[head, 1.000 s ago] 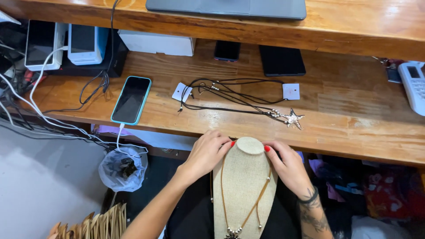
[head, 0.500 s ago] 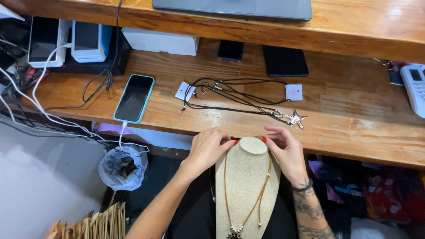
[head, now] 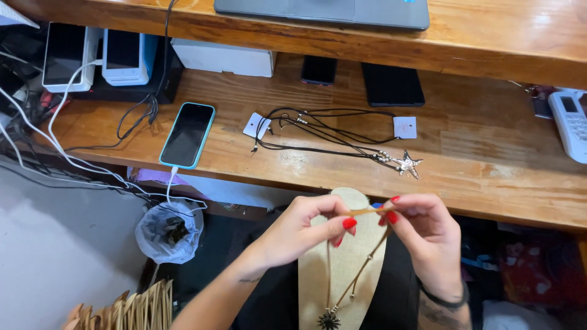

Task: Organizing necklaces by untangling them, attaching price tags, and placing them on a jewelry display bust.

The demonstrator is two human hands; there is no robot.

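Note:
A beige necklace display bust point(head: 318, 275) stands in front of me, below the desk edge. A tan cord necklace point(head: 358, 275) with a dark sunburst pendant point(head: 329, 320) hangs down its front. My left hand point(head: 306, 229) and my right hand point(head: 422, 235) both pinch the cord's upper ends just over the top of the bust, thumbs and forefingers closed on it, red nails facing each other. On the wooden desk point(head: 489, 153) beyond lies a black cord necklace point(head: 324, 131) with a silver starfish pendant point(head: 406, 164) and two white tags.
A phone in a teal case point(head: 187, 134) lies charging on the desk, with cables trailing left. Two dark phones point(head: 391, 84), a white box point(head: 223, 58), a laptop edge point(head: 318, 9) and a white card terminal point(head: 570, 122) sit further back. A bagged bin point(head: 168, 231) stands on the floor.
Both hands have lifted from the sides of the bust's neck to above its top, pulling the tan cord's ends up between pinched fingers. The view has come closer.

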